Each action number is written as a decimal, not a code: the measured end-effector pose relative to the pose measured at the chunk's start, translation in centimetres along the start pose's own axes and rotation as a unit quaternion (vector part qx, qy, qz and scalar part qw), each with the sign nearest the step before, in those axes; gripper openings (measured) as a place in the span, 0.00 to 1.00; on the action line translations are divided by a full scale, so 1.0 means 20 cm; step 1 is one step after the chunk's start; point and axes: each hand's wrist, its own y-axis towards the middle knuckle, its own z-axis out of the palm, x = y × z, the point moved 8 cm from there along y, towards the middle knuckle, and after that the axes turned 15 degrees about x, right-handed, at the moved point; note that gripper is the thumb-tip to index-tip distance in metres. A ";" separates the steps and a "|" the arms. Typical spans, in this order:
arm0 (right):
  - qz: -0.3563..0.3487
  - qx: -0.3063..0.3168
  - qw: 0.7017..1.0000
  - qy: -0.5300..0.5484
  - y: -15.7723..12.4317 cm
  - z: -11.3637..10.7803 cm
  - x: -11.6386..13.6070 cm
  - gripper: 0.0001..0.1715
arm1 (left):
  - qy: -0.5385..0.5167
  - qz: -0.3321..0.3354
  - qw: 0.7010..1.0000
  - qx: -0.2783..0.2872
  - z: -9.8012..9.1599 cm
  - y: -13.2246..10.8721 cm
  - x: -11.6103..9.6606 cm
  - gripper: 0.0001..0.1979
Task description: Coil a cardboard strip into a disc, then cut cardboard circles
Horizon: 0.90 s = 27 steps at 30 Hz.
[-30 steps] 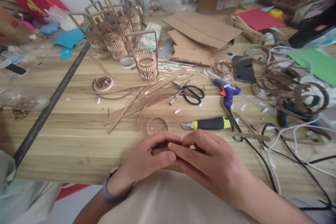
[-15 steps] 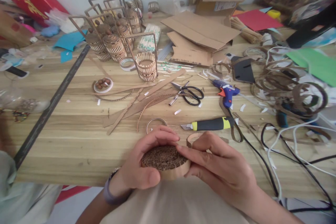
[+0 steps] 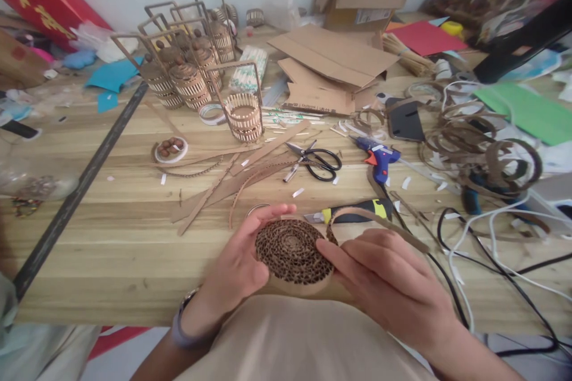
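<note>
A round coil of rolled corrugated cardboard (image 3: 292,253) is held between my two hands, its spiral edge turned up toward me. My left hand (image 3: 239,265) is curved around its left side, thumb at the front and fingers at the back. My right hand (image 3: 384,277) is closed on its right edge, forefinger on the rim. From there a loose cardboard strip (image 3: 357,212) loops up and runs behind the right hand. Just past the hands lies a utility knife (image 3: 353,212) with a black and yellow handle, partly covered by the strip.
Black-handled scissors (image 3: 319,161), a blue glue gun (image 3: 379,158) and flat cardboard strips (image 3: 214,193) lie beyond. Stick baskets with tall handles (image 3: 243,116) stand at the back left. Curled strips (image 3: 487,137) and cables (image 3: 447,274) fill the right. A person's sleeve (image 3: 9,294) shows at far left.
The coil has tipped so that more of its spiral face shows. The loose strip has come up into a loop over the knife. The view has shifted slightly.
</note>
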 end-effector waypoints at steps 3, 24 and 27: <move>-0.025 -0.021 0.999 -0.035 0.00 0.00 0.02 0.11 | 0.006 -0.043 0.999 -0.009 -0.02 -0.02 0.05 0.39; 0.022 -0.038 0.990 0.134 0.00 0.05 -0.09 0.13 | -0.175 0.026 0.981 0.079 0.09 0.02 0.04 0.49; -0.003 -0.045 0.991 0.129 -0.01 0.07 -0.10 0.13 | -0.200 0.023 0.975 0.090 0.07 0.04 0.09 0.49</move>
